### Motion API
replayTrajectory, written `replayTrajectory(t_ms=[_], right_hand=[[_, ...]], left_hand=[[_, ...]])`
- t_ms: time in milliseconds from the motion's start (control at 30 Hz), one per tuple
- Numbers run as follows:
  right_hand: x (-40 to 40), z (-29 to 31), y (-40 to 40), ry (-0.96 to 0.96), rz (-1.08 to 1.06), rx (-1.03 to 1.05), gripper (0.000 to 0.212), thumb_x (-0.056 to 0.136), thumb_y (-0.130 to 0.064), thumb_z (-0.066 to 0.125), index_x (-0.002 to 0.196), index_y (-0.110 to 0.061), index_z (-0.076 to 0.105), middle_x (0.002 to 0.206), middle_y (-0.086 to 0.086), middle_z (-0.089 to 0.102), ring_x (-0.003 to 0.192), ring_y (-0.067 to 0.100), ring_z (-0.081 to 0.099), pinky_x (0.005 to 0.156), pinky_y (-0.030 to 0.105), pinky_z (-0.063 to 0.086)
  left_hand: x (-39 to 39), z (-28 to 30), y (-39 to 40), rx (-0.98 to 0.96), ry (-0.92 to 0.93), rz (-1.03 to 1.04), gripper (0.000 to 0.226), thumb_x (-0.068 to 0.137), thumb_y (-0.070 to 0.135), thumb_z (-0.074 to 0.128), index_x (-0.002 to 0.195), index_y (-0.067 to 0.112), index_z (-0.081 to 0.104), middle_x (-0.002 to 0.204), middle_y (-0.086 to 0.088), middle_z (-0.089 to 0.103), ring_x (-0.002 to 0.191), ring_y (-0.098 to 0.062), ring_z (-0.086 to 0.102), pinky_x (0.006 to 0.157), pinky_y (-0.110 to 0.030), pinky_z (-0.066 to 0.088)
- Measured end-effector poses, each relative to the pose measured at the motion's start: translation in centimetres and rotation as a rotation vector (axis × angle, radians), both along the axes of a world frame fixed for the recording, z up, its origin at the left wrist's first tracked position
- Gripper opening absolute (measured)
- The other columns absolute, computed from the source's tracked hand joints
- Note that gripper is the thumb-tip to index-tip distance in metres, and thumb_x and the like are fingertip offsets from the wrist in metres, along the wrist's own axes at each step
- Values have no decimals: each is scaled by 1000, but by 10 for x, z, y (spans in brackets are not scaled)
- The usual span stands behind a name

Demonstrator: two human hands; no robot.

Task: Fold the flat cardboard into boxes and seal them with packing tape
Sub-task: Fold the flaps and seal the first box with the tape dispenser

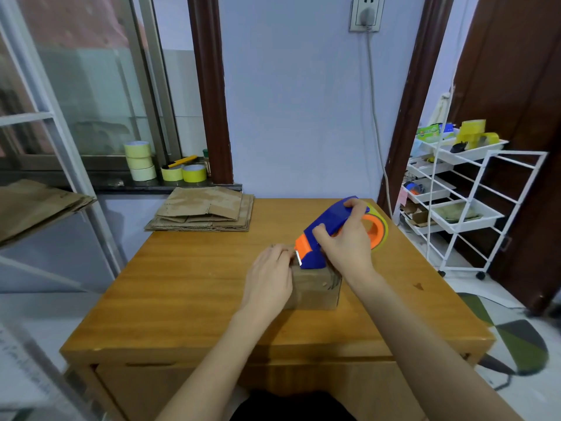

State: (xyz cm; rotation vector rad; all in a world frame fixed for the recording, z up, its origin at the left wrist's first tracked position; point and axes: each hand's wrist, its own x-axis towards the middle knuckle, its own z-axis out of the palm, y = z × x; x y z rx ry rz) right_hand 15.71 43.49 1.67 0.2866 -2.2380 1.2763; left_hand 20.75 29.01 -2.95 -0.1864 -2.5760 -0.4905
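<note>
Right hand (344, 238) is wrapped around the blue and orange tape dispenser (329, 229), fingers curled over the blue body, with the toothed cutter end tipped down onto the top of the small cardboard box (312, 288) and the tape roll end sticking up and back to the right. Left hand (268, 276) is lying over the left side of that box, fingers reaching onto the top edge right next to the cutter; they look fairly flat, pressing rather than curled around anything, though the fingertips are a bit blurry so I can't swear to it. The box itself sits roughly mid-table, a little right of center, on the wooden table (182, 293), already folded up into shape. At the far left corner of the table there's a stack of flat cardboard (203, 212), unfolded pieces piled on each other, well apart from the box. Behind that on the dark window sill (121, 186) are some tape rolls: a stack of three pale ones (139, 161) and two yellow ones (183, 173) beside it, plus what looks like a yellow utility knife (179, 161) lying behind them. Off to the right is a white wire cart (461, 202) with trays of odds and ends, yellow tape rolls on the top tray. A wall socket (366, 13) with a plug and a cord hanging down is up on the wall behind the table.
</note>
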Motion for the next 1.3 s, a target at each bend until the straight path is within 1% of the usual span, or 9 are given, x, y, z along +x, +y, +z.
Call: replayTrajectory(t_ms=[200, 300, 633, 767, 833, 900, 967, 1067, 1300], right_hand=[[1, 14, -18, 96, -36, 323, 52, 82, -23, 60, 125, -10, 35, 73, 6, 59, 61, 26, 57, 50, 30, 37], [1, 15, -18, 91, -39, 328, 53, 82, -23, 60, 126, -9, 35, 71, 5, 57, 59, 25, 56, 48, 28, 33], [3, 8, -8, 52, -8, 194, 52, 83, -21, 62, 124, -12, 31, 74, 6, 61, 63, 21, 61, 58, 40, 53], [2, 6, -6, 23, 12, 134, 52, 82, -20, 62, 122, -13, 30, 72, 8, 62, 61, 23, 61, 58, 45, 53], [1, 5, -4, 16, 19, 105, 51, 82, -20, 62, 120, -14, 29, 72, 8, 62, 61, 24, 61, 59, 46, 53], [0, 3, -2, 6, 29, 62, 51, 82, -19, 63, 120, -14, 29, 72, 7, 62, 62, 24, 61, 59, 45, 53], [0, 1, -1, -3, 36, 11, 50, 82, -18, 63, 120, -15, 30, 70, 6, 61, 61, 25, 61, 59, 44, 52], [0, -2, 2, -2, 28, -37, 49, 83, -17, 62, 119, -15, 29, 66, 3, 58, 59, 22, 59, 56, 40, 49], [3, -6, 4, -15, 70, -148, 47, 84, -14, 63, 113, -22, 27, 71, 0, 57, 64, 19, 61, 57, 34, 49]], left_hand=[[-2, -4, -6, -37, 49, -11, 31, 93, 12, 47, 122, 12, 59, 124, 0, 58, 109, -17, 56, 96, -29, 40], [0, -4, -6, -31, 43, -11, 33, 95, 14, 44, 125, 13, 57, 128, 2, 56, 114, -14, 53, 101, -27, 36], [-4, 5, -11, 56, -180, -1, 44, 102, 20, 29, 145, 19, 36, 153, 3, 32, 141, -9, 26, 116, -25, 9], [-16, 10, -15, 368, -381, -86, 36, 100, 18, 31, 134, 19, 45, 156, 3, 26, 141, -11, 25, 116, -37, 23], [-14, 16, -17, 642, -451, -167, 23, 98, 10, 36, 116, 16, 48, 155, 5, 27, 121, -8, 44, 99, -31, 42], [-10, 18, -18, 717, -428, -183, 32, 98, 13, 40, 129, 16, 43, 148, 8, 35, 108, -7, 52, 93, -28, 44], [-6, 18, -16, 412, -336, -104, 52, 98, 24, 43, 147, 20, 27, 151, 8, 30, 134, -11, 36, 113, -34, 28], [-1, 14, 5, -90, -159, -73, 68, 97, 40, 39, 152, 14, 12, 159, -3, 13, 147, -15, 8, 118, -30, 3], [-1, 5, 16, -286, -111, 62, 86, 93, 63, 29, 151, 4, 6, 159, -12, 13, 147, -20, 11, 117, -29, 4]])
